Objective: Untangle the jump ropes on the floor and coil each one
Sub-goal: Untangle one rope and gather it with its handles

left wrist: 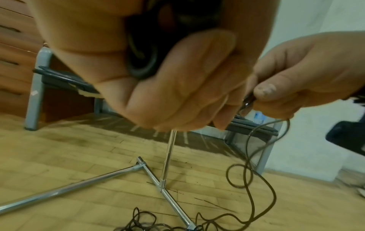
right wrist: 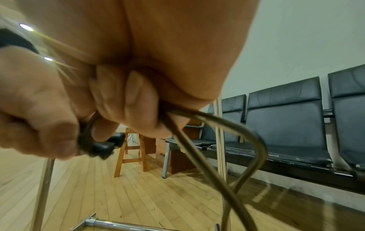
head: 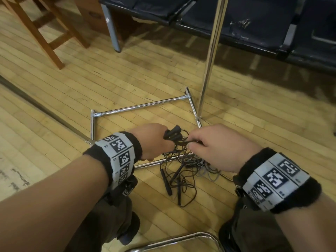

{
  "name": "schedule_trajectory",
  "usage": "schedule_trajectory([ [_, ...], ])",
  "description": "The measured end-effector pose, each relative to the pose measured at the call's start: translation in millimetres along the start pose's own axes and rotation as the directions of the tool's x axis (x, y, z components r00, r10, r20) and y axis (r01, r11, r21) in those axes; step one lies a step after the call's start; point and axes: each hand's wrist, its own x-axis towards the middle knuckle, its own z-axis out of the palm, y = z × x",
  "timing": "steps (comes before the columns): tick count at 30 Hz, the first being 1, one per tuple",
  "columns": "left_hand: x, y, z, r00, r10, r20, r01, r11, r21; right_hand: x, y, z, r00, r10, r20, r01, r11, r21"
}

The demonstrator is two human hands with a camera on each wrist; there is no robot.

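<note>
Several black jump ropes lie tangled on the wooden floor, partly over the low bar of a chrome rack base. One rope's two black handles sit bunched in the left hand, whose fingers curl round them and some loops of cord. Right beside it, the right hand pinches the cord between thumb and fingers; it trails down to the pile. Dark bench seats and a wooden stool stand beyond.
</note>
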Motion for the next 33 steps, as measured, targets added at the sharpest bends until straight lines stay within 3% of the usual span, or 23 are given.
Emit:
schedule_trajectory([
  [3,-5,3,6,0.990,0.102,0.100,-0.109,0.992,0.060,-1,5,-4,0.996,0.026,-0.091,-0.021,0.998,0.054],
  [8,-15,11,10,0.902,0.324,0.285,-0.290,0.944,-0.155,1,15,-5,0.993,0.020,-0.116,0.019,0.947,0.320],
  [14,-20,18,-2,0.865,0.499,0.058,-0.440,0.807,-0.394,4,13,-10,0.974,0.073,-0.213,0.073,0.792,0.606],
  [17,-20,17,-7,0.887,0.460,-0.045,-0.395,0.703,-0.591,9,8,-5,0.964,0.161,-0.211,0.046,0.681,0.730],
  [20,-18,15,-10,0.920,0.370,-0.130,-0.345,0.605,-0.718,11,8,0,0.972,0.152,-0.179,0.022,0.700,0.714],
  [25,-11,12,-8,0.971,0.182,-0.155,-0.238,0.690,-0.683,13,11,0,0.976,0.084,-0.201,0.010,0.905,0.426],
  [30,-5,9,-7,0.987,0.060,-0.151,-0.149,0.710,-0.689,12,11,1,0.984,0.014,-0.177,0.037,0.959,0.281],
  [33,-1,6,-9,0.985,0.017,-0.173,-0.119,0.791,-0.601,11,12,1,0.980,0.002,-0.199,0.039,0.979,0.199],
])
